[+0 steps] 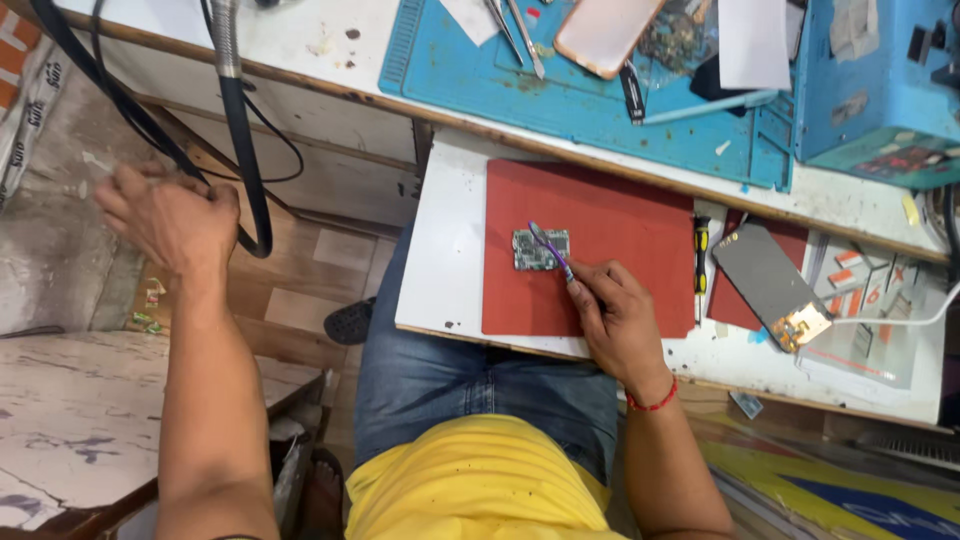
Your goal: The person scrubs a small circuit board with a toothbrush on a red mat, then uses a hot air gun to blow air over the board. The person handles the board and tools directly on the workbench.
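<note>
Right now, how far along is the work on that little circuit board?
Done: the circuit board lies bare on the red mat. In hand: the right hand holds purple tweezers on it; the left hand reaches the black hose. Left: the phone screen lies apart, unattached.

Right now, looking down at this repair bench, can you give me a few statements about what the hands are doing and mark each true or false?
1. The right hand holds purple tweezers over a small circuit board. True.
2. The circuit board lies on the blue mat. False: it lies on the red mat.
3. The left hand is out to the side by a black cable. True.
4. Both hands rest on the red mat. False: only the right one does.
5. A yellow-handled screwdriver lies beside the red mat. True.
</note>
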